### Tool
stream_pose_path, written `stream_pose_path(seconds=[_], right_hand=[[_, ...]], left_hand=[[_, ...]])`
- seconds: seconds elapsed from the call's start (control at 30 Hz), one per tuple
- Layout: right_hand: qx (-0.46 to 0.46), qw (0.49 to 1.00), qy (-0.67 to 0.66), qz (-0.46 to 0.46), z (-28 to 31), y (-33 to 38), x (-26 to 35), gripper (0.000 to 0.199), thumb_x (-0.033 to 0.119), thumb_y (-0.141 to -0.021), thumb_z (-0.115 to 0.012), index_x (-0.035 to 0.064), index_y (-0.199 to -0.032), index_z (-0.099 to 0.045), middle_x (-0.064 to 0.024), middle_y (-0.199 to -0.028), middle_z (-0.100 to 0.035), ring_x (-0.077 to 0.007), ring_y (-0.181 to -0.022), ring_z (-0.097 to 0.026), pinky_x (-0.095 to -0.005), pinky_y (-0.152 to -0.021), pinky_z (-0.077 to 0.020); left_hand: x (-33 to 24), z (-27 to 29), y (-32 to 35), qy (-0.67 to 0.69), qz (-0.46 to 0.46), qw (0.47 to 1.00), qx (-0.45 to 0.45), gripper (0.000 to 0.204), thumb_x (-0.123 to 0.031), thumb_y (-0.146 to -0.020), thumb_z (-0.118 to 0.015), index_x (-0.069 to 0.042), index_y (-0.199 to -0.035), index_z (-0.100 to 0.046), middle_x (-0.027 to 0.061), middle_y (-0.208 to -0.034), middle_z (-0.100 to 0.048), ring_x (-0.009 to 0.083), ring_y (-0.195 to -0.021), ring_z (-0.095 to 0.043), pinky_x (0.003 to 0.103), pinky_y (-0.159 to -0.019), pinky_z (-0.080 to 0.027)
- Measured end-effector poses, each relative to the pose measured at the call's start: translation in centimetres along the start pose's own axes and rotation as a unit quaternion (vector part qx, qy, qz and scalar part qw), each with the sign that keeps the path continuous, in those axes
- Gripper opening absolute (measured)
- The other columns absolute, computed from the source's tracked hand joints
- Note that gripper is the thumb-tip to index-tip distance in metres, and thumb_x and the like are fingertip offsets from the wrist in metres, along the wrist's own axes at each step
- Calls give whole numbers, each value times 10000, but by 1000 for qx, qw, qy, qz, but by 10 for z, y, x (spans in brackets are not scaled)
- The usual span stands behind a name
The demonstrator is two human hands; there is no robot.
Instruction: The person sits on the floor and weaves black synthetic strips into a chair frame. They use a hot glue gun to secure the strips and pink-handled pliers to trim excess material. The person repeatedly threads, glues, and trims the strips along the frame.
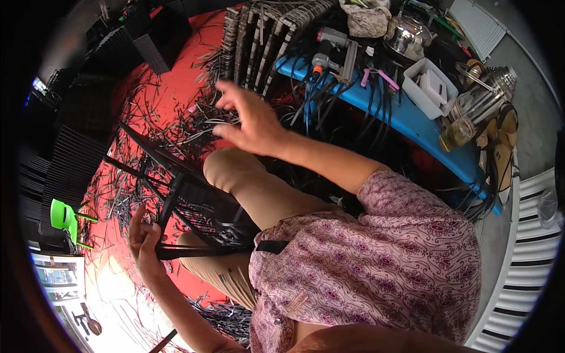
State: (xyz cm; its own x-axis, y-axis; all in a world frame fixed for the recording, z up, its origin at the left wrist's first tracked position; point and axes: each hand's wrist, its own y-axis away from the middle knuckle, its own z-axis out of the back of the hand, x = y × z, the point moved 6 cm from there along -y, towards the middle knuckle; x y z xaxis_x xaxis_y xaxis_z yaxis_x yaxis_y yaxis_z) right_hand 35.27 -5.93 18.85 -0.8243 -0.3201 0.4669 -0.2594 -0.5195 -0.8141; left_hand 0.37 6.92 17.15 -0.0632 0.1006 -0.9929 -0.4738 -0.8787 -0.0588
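A black metal frame (170,197) with dark bars and a black panel leans across my lap, between and over my knees. My left hand (144,238) is at the frame's lower left corner, its fingers curled toward the thumb beside a bar. Whatever it pinches there is too small to make out. My right hand (250,120) hangs in the air above my knee, fingers and thumb spread, with nothing visible in it. Around the frame, loose dark plastic strips (126,194) lie scattered over the red floor (168,97).
To the right, a blue bench (406,120) bears a pneumatic gun (323,59), pink-handled scissors (379,77), a white plastic box (432,88), a metal kettle (406,35) and glass jars (459,132). Woven panels (259,41) stand behind. A green chair (63,219) is at left.
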Motion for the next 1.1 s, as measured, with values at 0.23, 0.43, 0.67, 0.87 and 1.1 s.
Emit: stream_pose_path(seconds=[0.23,0.43,0.67,0.87,1.1], right_hand=[[-52,878,396,-263,174,-24,-210,805,425,-925,-704,45,-1534,-339,-251,-1125,-728,-460,-997,-696,-519,-875,-544],[139,720,458,-502,188,-30,-314,1080,657,-859,-701,-32,-1584,-293,-233,-1188,-727,-346,-993,-742,-458,-792,-598],[25,747,329,-577,200,-9,-362,925,378,-767,-864,-62,-1462,-441,-264,-1191,-712,-368,-1078,-721,-465,-886,-584],[-120,778,205,-581,237,2,-400,474,81,-661,-794,-132,-1069,-682,-259,-1102,-722,-380,-994,-708,-473,-846,-550],[-176,897,77,-398,321,22,-351,921,60,-713,-819,-46,-1481,-322,-159,-998,-660,-222,-763,-668,-368,-671,-543]], left_hand=[[0,-4,-8,3,-8,1000,2,574,-29,-830,-739,42,-1384,-606,-58,-745,-564,58,-705,-543,209,-703,-460],[6,0,-3,81,37,996,-5,598,12,-793,-739,67,-1368,-588,41,-752,-679,120,-649,-641,247,-652,-505],[-5,-9,-2,84,52,995,-4,598,5,-792,-736,68,-1368,-590,31,-730,-659,128,-650,-644,246,-634,-482],[-12,-13,0,37,41,998,-7,574,-7,-798,-718,52,-1360,-611,0,-728,-623,110,-680,-613,238,-700,-451],[-6,-20,-13,73,42,996,35,492,-16,-857,-728,61,-1330,-616,-32,-724,-579,80,-689,-573,256,-687,-494]])
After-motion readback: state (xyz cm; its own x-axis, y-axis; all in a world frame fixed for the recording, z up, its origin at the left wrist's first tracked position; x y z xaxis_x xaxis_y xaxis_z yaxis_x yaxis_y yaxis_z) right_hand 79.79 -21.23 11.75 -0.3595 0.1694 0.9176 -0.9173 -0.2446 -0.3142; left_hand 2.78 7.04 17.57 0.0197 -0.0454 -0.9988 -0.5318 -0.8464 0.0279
